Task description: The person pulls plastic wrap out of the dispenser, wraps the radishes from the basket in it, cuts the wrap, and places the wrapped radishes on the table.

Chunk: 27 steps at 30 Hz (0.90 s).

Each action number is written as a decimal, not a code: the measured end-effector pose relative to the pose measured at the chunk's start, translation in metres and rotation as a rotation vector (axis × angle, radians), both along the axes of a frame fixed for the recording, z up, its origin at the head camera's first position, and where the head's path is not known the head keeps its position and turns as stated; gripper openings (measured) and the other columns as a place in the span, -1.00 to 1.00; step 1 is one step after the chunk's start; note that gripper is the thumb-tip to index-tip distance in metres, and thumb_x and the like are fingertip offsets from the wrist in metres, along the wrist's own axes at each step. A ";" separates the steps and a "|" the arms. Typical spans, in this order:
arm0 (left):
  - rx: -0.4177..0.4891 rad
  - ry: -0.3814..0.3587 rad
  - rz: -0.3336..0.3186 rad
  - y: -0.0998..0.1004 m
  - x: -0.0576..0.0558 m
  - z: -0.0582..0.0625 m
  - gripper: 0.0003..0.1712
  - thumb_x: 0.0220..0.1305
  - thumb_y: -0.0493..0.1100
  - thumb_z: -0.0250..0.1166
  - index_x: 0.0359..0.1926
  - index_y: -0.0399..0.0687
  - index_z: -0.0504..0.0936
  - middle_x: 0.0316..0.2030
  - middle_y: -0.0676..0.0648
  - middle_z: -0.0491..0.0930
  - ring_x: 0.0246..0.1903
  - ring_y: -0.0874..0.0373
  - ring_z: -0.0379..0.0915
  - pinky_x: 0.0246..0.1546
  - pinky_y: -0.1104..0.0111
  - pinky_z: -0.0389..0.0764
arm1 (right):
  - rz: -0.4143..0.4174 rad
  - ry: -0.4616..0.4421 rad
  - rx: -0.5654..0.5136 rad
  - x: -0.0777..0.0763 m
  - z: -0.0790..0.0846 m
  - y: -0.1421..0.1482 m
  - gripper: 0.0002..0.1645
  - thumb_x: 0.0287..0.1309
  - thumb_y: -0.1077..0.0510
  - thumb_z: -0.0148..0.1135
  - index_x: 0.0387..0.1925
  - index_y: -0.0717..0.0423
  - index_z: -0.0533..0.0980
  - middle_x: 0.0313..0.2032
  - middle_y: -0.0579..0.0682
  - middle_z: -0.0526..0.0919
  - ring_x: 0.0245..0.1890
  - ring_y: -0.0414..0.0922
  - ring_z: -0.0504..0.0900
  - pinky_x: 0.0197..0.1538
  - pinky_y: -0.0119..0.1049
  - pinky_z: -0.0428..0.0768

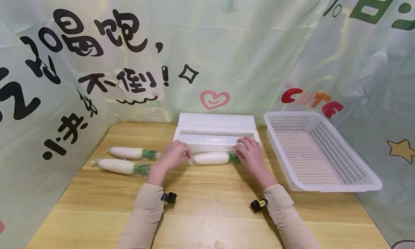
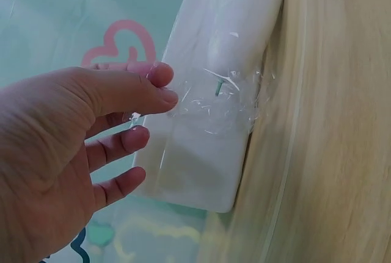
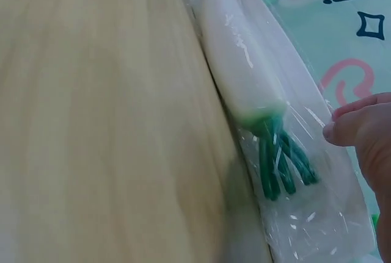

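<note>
Between my hands the wrapped radish (image 1: 212, 158) lies crosswise; left hand (image 1: 173, 156) and right hand (image 1: 251, 155) pinch the film (image 3: 317, 214) ends.

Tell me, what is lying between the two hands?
A white radish wrapped in clear film lies on the table between the left hand and the right hand, in front of the white box. The head view shows this.

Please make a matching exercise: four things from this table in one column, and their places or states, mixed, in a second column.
1. basket
2. film box
3. middle radish
4. two wrapped radishes

a. lying between the left hand and right hand
b. at the table's left side
c. lid open, behind the hands
d. at the table's right side, nothing in it

Pairs: 1-d, 2-c, 3-a, 4-b
</note>
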<state>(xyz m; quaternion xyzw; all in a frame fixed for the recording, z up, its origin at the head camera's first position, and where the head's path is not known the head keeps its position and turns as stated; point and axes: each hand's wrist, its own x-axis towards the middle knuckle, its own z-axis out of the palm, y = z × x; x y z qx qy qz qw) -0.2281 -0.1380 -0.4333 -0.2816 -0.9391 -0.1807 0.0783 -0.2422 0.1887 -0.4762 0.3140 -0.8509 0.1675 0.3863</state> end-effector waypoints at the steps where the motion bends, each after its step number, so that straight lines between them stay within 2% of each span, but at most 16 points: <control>1: 0.007 0.005 0.005 0.000 -0.001 0.000 -0.88 0.10 -0.25 0.40 -0.43 0.12 0.68 -0.29 0.11 0.71 -0.23 0.12 0.46 -0.06 0.12 0.48 | -0.002 0.003 -0.005 0.000 0.000 0.002 -0.81 -0.10 0.31 0.45 -0.36 0.10 0.65 -0.13 0.14 0.65 0.02 0.17 0.49 0.00 0.11 0.44; 7: 0.016 0.016 0.037 0.000 -0.003 0.001 -0.92 0.13 -0.22 0.39 -0.37 0.10 0.70 -0.31 0.11 0.71 -0.25 0.12 0.49 -0.06 0.15 0.51 | -0.008 0.035 0.022 0.005 0.003 0.016 -0.90 -0.10 0.32 0.37 -0.48 0.14 0.60 -0.16 0.16 0.66 -0.03 0.20 0.50 -0.08 0.14 0.44; 11: 0.002 0.021 0.042 0.000 -0.003 0.000 -0.93 0.13 -0.21 0.38 -0.37 0.09 0.70 -0.31 0.10 0.71 -0.25 0.10 0.51 -0.07 0.13 0.52 | 0.002 0.069 0.068 0.012 0.004 0.022 -0.99 0.06 0.27 0.24 -0.43 0.13 0.57 -0.18 0.14 0.67 -0.06 0.18 0.53 -0.12 0.10 0.46; 14: -0.001 0.026 0.045 0.000 -0.003 0.000 -0.92 0.12 -0.22 0.39 -0.38 0.09 0.69 -0.31 0.09 0.72 -0.23 0.09 0.53 -0.03 0.11 0.52 | 0.011 0.078 0.112 0.017 0.005 0.025 -0.93 0.17 0.22 0.20 -0.40 0.13 0.56 -0.26 0.07 0.69 -0.11 0.13 0.56 -0.10 0.06 0.46; 17: 0.008 0.021 0.047 0.000 -0.004 -0.001 -0.92 0.12 -0.22 0.40 -0.38 0.08 0.69 -0.31 0.08 0.73 -0.21 0.08 0.55 0.00 0.10 0.53 | 0.007 0.054 0.134 0.021 0.006 0.027 -0.95 0.09 0.23 0.28 -0.37 0.13 0.57 -0.34 0.03 0.71 -0.17 0.09 0.57 -0.08 0.04 0.44; 20: 0.021 0.016 0.047 -0.001 -0.004 -0.002 -0.92 0.10 -0.24 0.40 -0.38 0.07 0.69 -0.32 0.07 0.72 -0.22 0.09 0.56 0.00 0.11 0.53 | -0.021 0.007 0.146 0.024 0.006 0.032 -0.79 -0.05 0.26 0.36 -0.28 0.13 0.60 -0.32 0.03 0.73 -0.20 0.07 0.57 -0.09 0.04 0.42; 22: 0.025 0.007 0.050 -0.002 -0.004 -0.003 -0.92 0.11 -0.24 0.40 -0.38 0.06 0.70 -0.32 0.07 0.72 -0.21 0.10 0.57 0.01 0.11 0.54 | -0.054 -0.024 0.158 0.025 0.005 0.034 -0.74 -0.07 0.27 0.37 -0.23 0.13 0.62 -0.29 0.03 0.74 -0.20 0.06 0.57 -0.11 0.03 0.40; 27: 0.016 -0.038 0.055 -0.003 -0.004 -0.004 -0.93 0.15 -0.22 0.37 -0.36 0.07 0.71 -0.31 0.08 0.72 -0.19 0.12 0.59 0.01 0.14 0.54 | -0.106 -0.047 0.181 0.026 0.003 0.040 -0.90 -0.02 0.26 0.34 -0.37 0.11 0.62 -0.32 0.03 0.65 -0.22 0.07 0.53 -0.21 -0.01 0.37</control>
